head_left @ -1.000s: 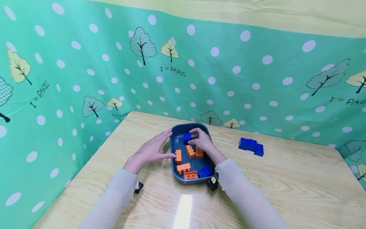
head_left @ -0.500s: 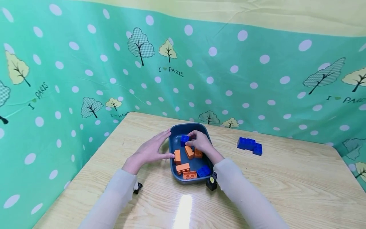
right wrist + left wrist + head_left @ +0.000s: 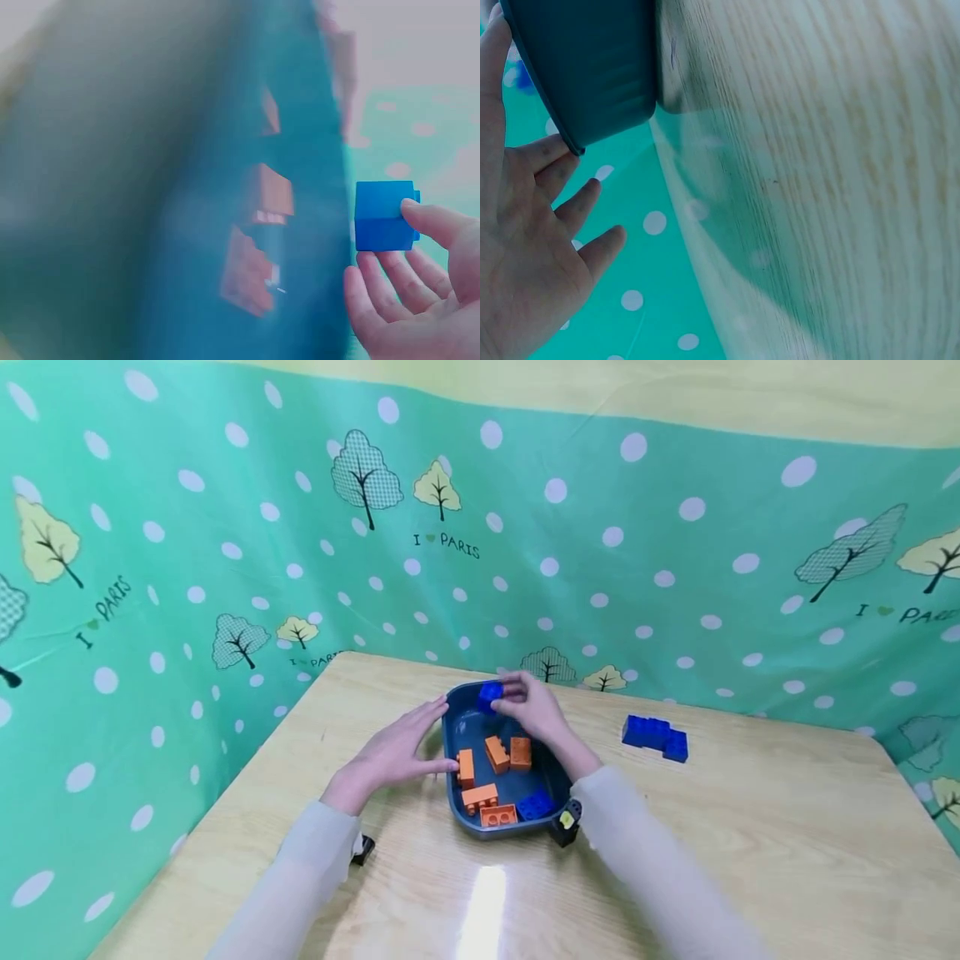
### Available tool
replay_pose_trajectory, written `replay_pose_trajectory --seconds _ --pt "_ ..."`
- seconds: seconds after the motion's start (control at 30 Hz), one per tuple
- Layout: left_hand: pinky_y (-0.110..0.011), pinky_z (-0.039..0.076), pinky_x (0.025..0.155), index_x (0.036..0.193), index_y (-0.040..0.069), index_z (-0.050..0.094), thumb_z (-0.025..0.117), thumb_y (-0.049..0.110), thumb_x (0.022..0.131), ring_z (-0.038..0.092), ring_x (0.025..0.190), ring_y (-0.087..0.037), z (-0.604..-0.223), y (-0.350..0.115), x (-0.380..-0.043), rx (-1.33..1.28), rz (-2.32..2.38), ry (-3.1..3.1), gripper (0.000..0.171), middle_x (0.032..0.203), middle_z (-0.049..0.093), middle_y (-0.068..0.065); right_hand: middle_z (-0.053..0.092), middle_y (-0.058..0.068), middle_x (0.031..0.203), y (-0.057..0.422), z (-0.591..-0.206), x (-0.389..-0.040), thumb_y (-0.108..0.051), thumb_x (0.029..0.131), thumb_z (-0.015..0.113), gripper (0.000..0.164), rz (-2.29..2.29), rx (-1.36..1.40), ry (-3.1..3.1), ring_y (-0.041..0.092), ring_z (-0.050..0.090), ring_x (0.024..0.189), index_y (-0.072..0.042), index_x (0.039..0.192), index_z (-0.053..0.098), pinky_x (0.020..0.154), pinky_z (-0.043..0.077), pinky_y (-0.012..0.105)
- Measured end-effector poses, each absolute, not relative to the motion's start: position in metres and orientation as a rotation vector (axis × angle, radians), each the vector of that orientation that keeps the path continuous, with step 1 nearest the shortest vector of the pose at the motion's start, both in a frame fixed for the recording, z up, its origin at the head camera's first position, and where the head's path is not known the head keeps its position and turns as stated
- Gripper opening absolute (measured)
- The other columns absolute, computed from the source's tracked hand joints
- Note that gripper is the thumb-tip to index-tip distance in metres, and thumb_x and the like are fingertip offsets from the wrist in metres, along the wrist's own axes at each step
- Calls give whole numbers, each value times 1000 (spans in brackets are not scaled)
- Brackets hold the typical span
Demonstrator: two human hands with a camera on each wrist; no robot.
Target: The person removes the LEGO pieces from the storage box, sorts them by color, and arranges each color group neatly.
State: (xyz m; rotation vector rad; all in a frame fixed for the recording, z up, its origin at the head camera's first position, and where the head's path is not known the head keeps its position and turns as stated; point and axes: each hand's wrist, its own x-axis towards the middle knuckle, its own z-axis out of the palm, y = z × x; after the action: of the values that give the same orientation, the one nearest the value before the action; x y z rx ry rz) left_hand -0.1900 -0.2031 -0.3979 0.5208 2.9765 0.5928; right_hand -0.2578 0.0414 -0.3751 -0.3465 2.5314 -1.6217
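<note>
My right hand (image 3: 538, 706) pinches a blue toy building block (image 3: 491, 694) between thumb and fingers, lifted at the far end of the dark blue bin (image 3: 551, 772). In the right wrist view the blue block (image 3: 384, 216) shows plain sides, its studs facing the palm. My left hand (image 3: 397, 747) lies along the bin's left side, fingers spread and straight, with fingertips at the rim. The left wrist view has that hand (image 3: 536, 225) touching the bin's rim (image 3: 574, 146). Inside the bin are several orange blocks (image 3: 521, 753) and one blue block (image 3: 535, 805) at the near right corner.
Several blue blocks (image 3: 655, 734) sit clustered on the wooden table (image 3: 750, 827), right of the bin. A green dotted curtain (image 3: 465, 568) hangs behind and to the left of the table. A bright reflection glares on the tabletop near the front.
My right hand has picked the blue block up from the bin's floor and raised it toward the far rim. The left hand has stayed at the bin's left side.
</note>
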Motion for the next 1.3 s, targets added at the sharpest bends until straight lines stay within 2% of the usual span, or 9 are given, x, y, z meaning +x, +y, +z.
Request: replay_pose_trajectory --seconds 0.3,0.53,0.77,0.97,1.3 --pt "-60 27 122 160 17 23 68 68 80 21 154 -33 -395 -202 -191 536 590 2989 105 169 14 -1 61 24 135 99 -302 -272 -9 93 69 43 -1720 -337 2599 37 60 126 3 132 54 109 51 44" --pt "-61 28 121 160 17 22 68 68 81 21 154 -34 -399 -204 -188 538 585 2991 105 169 14 -2 54 24 143 166 -289 -269 -15 97 65 48 -1611 -249 2706 38 55 133 1 139 50 111 48 48" --pt "-61 28 120 160 18 21 64 72 80 21 154 -34 -399 -203 -189 557 581 2991 106 169 14 -3 46 27 148 244 -309 -256 -25 100 61 55 -1487 -80 2806 45 44 139 2 145 44 115 40 57" --pt "-62 28 121 160 17 22 68 67 81 21 154 -35 -398 -202 -189 555 595 2988 104 169 15 -4 46 34 145 296 -346 -243 -28 102 56 57 -1385 4 2861 52 43 135 8 145 41 106 46 60" --pt "-63 29 119 160 18 22 68 68 81 21 154 -34 -398 -201 -189 533 604 2986 104 169 13 -2 45 37 144 337 -393 -228 -24 102 58 56 -1226 -2 2848 54 44 132 10 143 43 104 46 59"
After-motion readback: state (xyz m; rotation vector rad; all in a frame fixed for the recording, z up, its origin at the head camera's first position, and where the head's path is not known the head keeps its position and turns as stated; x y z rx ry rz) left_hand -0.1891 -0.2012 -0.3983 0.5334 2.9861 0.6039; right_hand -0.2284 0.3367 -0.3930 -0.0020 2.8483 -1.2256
